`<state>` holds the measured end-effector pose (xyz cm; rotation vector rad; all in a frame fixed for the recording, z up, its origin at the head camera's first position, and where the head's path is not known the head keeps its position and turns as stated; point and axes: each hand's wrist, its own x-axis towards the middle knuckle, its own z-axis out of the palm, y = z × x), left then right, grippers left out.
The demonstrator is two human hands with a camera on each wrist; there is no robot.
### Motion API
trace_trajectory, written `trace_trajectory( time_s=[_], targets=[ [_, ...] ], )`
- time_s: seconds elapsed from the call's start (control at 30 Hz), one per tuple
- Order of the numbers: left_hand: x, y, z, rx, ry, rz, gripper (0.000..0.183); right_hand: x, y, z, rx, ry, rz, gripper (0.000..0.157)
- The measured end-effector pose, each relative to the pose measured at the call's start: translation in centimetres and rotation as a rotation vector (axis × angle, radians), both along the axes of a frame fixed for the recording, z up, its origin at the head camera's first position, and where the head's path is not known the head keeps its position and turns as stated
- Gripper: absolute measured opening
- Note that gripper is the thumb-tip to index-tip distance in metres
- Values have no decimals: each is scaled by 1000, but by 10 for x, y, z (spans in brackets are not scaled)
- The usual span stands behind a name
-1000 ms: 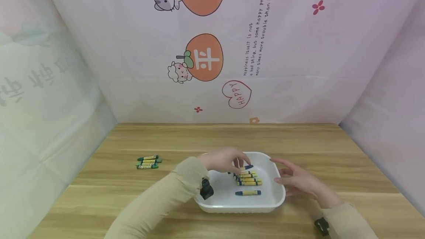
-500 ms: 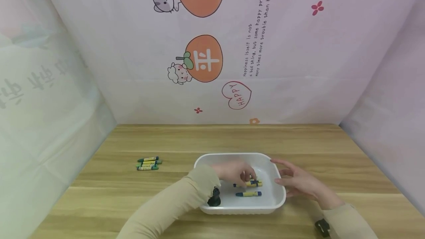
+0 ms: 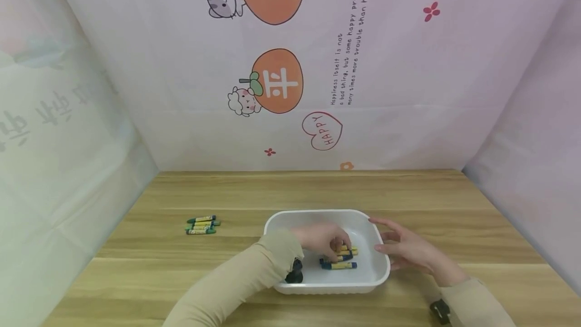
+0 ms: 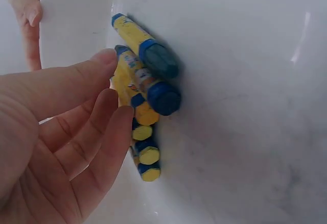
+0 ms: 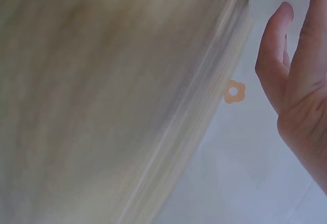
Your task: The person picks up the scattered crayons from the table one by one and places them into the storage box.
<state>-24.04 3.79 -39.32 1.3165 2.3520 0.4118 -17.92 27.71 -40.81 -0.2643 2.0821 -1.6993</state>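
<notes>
A white tray (image 3: 308,288) stands on the table with several yellow-wrapped crayons inside. My left hand (image 3: 320,240) reaches into it and pinches a crayon with dark blue ends (image 4: 164,97) between thumb and fingers. That crayon lies close beside another dark blue-green crayon (image 3: 339,266). Under and behind the fingers, yellow-tipped crayons (image 4: 149,155) lie in a row, partly hidden by the hand. At the tray's right side, my right hand (image 3: 410,251) touches the rim and outer wall with extended, relaxed fingers.
Left of the tray, several green crayons (image 3: 201,225) lie grouped on the wooden table (image 3: 236,191). A printed white cloth (image 3: 390,135) hangs behind the table, with cloth walls at both sides.
My left hand has moved slightly down and right inside the tray, bringing a dark blue-ended crayon from the back of the row to beside the front one. The right hand stays at the rim.
</notes>
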Motion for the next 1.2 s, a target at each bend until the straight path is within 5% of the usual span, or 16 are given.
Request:
trace_trajectory(
  time_s=[0.3,0.57,0.77,1.2],
  targets=[
    [-6,-13,23,82,-20,72,34,0,-1,0,-8,-14,-10,81],
    [-7,-44,42,158,-32,145,37,1,-2,0,-16,-28,-15,81],
    [-10,-75,44,222,-29,174,36,0,-1,0,-2,-23,-19,82],
    [2,-138,37,277,-11,232,32,-1,0,1,9,-15,-11,82]
  ],
)
